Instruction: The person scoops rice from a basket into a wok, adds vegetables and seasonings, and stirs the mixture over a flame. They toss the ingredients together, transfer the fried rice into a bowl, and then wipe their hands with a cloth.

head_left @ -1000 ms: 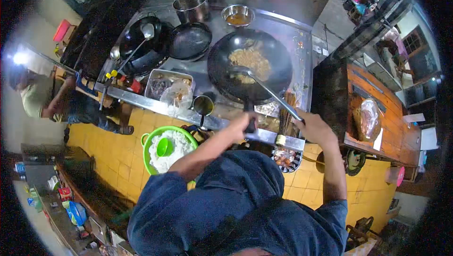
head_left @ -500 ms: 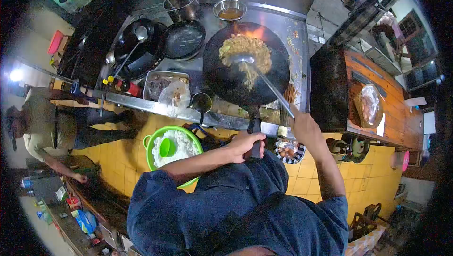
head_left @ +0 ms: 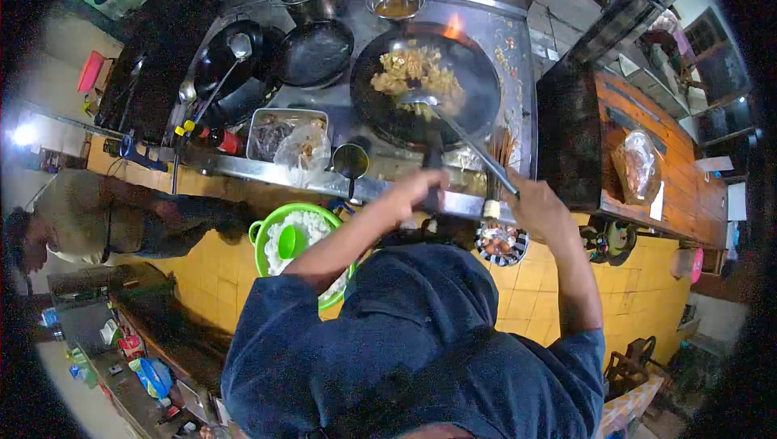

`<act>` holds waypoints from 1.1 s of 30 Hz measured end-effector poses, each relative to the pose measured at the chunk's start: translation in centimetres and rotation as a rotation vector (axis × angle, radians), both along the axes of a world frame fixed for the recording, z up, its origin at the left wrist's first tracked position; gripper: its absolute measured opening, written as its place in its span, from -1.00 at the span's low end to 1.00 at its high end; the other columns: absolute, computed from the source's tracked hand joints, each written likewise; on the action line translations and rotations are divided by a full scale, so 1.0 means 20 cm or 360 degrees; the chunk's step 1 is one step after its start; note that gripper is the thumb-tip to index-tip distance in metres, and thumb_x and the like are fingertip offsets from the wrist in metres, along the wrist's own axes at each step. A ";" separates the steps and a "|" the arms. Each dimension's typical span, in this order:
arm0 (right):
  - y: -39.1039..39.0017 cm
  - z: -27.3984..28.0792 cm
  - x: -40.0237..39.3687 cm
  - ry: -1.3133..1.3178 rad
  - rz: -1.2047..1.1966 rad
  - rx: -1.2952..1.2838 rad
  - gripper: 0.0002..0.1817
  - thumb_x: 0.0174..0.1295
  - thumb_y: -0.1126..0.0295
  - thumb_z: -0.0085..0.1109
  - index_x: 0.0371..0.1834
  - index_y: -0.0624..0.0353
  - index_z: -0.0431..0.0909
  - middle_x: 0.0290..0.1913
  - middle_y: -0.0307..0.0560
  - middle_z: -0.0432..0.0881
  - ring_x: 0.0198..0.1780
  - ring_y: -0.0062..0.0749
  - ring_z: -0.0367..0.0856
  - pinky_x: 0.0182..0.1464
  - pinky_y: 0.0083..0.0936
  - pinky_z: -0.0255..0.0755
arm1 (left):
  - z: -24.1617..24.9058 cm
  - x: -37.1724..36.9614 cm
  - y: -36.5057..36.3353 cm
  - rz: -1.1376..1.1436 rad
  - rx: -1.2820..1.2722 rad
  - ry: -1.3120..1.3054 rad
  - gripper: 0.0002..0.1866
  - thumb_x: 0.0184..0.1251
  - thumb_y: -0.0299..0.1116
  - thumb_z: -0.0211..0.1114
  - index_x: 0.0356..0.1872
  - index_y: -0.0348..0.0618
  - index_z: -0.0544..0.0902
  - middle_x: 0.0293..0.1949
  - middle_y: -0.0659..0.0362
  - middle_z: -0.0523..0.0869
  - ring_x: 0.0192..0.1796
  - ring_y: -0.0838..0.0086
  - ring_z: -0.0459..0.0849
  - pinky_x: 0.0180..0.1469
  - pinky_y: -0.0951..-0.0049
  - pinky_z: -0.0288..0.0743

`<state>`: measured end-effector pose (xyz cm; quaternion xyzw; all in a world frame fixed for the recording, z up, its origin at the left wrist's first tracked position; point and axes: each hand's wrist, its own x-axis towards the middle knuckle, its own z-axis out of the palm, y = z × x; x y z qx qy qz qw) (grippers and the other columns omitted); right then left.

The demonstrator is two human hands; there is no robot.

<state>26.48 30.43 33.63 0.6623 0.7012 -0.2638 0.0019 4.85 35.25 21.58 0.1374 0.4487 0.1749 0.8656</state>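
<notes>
My left hand (head_left: 417,194), smeared by motion, is closed round the dark handle of a black wok (head_left: 379,122) on the stove. Browned, chopped food (head_left: 413,72), perhaps noodles or rice, lies in the wok's far half, and a small flame (head_left: 454,26) rises at its back rim. My right hand (head_left: 538,206) grips the long metal handle of a cooking ladle (head_left: 476,150). Its head touches the near side of the food.
Left of the wok stand a black pan (head_left: 314,55), a metal tray (head_left: 265,138) with bagged food, and a small saucepan (head_left: 350,161). Below sits a green basin (head_left: 261,254) of white rice. A wooden table (head_left: 627,107) is at right. Another person (head_left: 89,216) stands at left.
My left hand and the wok have moved away from my body, toward the back of the stove. The food has spread out, and the flame has shrunk. The other person has bent or turned.
</notes>
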 end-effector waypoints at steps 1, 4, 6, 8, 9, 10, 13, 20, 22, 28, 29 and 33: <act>0.02 -0.08 0.02 -0.0086 0.0098 0.0033 -0.53 0.18 0.31 0.00 0.16 0.24 0.31 -0.38 0.32 0.55 -0.27 0.18 0.55 -0.20 -0.12 0.46 | -0.11 -0.04 0.12 0.0039 0.0116 -0.0001 -0.78 0.20 -0.23 0.14 -0.53 -0.14 0.50 -0.61 0.19 0.56 -0.61 0.45 0.52 -0.52 0.42 0.44; 0.00 -0.31 -0.01 -0.0381 0.0043 0.0194 -0.51 0.16 0.30 0.01 0.17 0.23 0.30 -0.43 0.27 0.57 -0.35 0.08 0.59 -0.30 -0.15 0.49 | -0.12 0.03 0.02 0.0214 0.0112 0.0060 -0.80 0.23 -0.30 0.10 -0.56 -0.12 0.47 -0.64 0.21 0.53 -0.59 0.47 0.51 -0.44 0.45 0.45; -0.01 -0.41 0.01 -0.0702 0.0349 0.0747 -0.70 0.16 0.44 -0.10 -0.06 0.33 0.43 -0.50 0.09 0.60 -0.49 -0.17 0.63 -0.52 -0.30 0.49 | 0.01 0.07 -0.23 0.0010 0.0454 -0.0036 -0.81 0.23 -0.33 0.09 -0.54 -0.17 0.47 -0.63 0.18 0.51 -0.59 0.46 0.51 -0.46 0.43 0.46; 0.00 -0.26 -0.02 -0.0203 0.0047 0.0344 -0.72 0.17 0.46 -0.12 -0.11 0.37 0.44 -0.48 0.12 0.60 -0.45 -0.09 0.63 -0.51 -0.28 0.49 | 0.12 0.09 -0.31 0.0022 0.0122 -0.0079 -0.82 0.22 -0.35 0.06 -0.51 -0.21 0.48 -0.61 0.12 0.53 -0.57 0.44 0.53 -0.46 0.41 0.46; 0.01 -0.23 0.00 -0.0202 0.0050 0.0339 -0.72 0.17 0.46 -0.12 -0.11 0.37 0.44 -0.48 0.12 0.60 -0.45 -0.09 0.63 -0.51 -0.28 0.49 | 0.11 0.08 -0.24 -0.0055 0.0061 0.0095 -0.85 0.19 -0.35 0.10 -0.49 -0.19 0.48 -0.62 0.13 0.52 -0.58 0.44 0.51 -0.47 0.46 0.45; 0.01 -0.23 0.03 -0.0149 0.0111 0.0326 -0.72 0.18 0.45 -0.13 -0.11 0.37 0.44 -0.48 0.15 0.59 -0.43 -0.04 0.62 -0.49 -0.25 0.49 | 0.18 0.03 -0.12 -0.0043 0.0088 0.0016 -0.85 0.14 -0.33 0.15 -0.49 -0.19 0.48 -0.64 0.16 0.52 -0.62 0.46 0.49 -0.50 0.51 0.42; 0.02 -0.22 -0.03 -0.0147 0.0053 0.0183 -0.64 0.17 0.39 -0.06 0.01 0.32 0.37 -0.45 0.25 0.56 -0.36 0.11 0.57 -0.39 -0.17 0.47 | 0.21 -0.03 0.12 0.0074 0.0236 0.0130 -0.85 0.09 -0.32 0.15 -0.58 -0.13 0.51 -0.67 0.19 0.52 -0.62 0.49 0.49 -0.51 0.48 0.39; 0.04 -0.12 -0.04 -0.0044 -0.0134 0.0089 -0.62 0.17 0.36 -0.05 0.06 0.22 0.32 -0.41 0.32 0.55 -0.33 0.13 0.58 -0.31 -0.04 0.47 | 0.20 0.05 -0.29 -0.0002 0.0164 0.0063 -0.84 0.14 -0.32 0.19 -0.50 -0.18 0.50 -0.66 0.19 0.51 -0.66 0.46 0.51 -0.56 0.47 0.41; 0.02 -0.10 0.00 0.0046 -0.0005 -0.0002 -0.61 0.17 0.33 -0.05 0.07 0.17 0.30 -0.37 0.36 0.54 -0.28 0.16 0.56 -0.24 -0.02 0.45 | 0.11 0.00 -0.06 -0.0028 0.0167 0.0062 -0.81 0.16 -0.29 0.19 -0.51 -0.17 0.50 -0.66 0.22 0.51 -0.64 0.50 0.50 -0.52 0.50 0.42; 0.05 -0.31 -0.04 -0.0302 -0.0129 0.0101 -0.48 0.13 0.36 0.04 0.21 0.17 0.24 -0.37 0.37 0.53 -0.25 0.17 0.54 -0.23 -0.06 0.42 | 0.04 0.10 -0.16 0.0088 0.0337 0.0078 -0.87 0.13 -0.38 0.11 -0.55 -0.16 0.49 -0.64 0.18 0.53 -0.60 0.45 0.53 -0.47 0.44 0.42; 0.03 -0.24 -0.05 -0.0227 -0.0090 0.0159 -0.49 0.13 0.37 0.04 0.19 0.18 0.25 -0.38 0.38 0.52 -0.25 0.18 0.55 -0.23 -0.05 0.41 | 0.12 0.10 -0.26 -0.0113 0.0430 0.0153 -0.84 0.11 -0.36 0.14 -0.57 -0.19 0.50 -0.64 0.14 0.55 -0.62 0.43 0.55 -0.48 0.41 0.44; 0.02 -0.28 0.05 0.0004 0.0056 0.0248 -0.55 0.13 0.40 -0.02 0.13 0.25 0.30 -0.46 0.34 0.54 -0.33 0.12 0.57 -0.28 -0.10 0.44 | 0.10 0.04 -0.09 -0.0023 0.0180 -0.0036 -0.85 0.13 -0.37 0.17 -0.57 -0.16 0.48 -0.65 0.17 0.53 -0.63 0.47 0.51 -0.50 0.48 0.44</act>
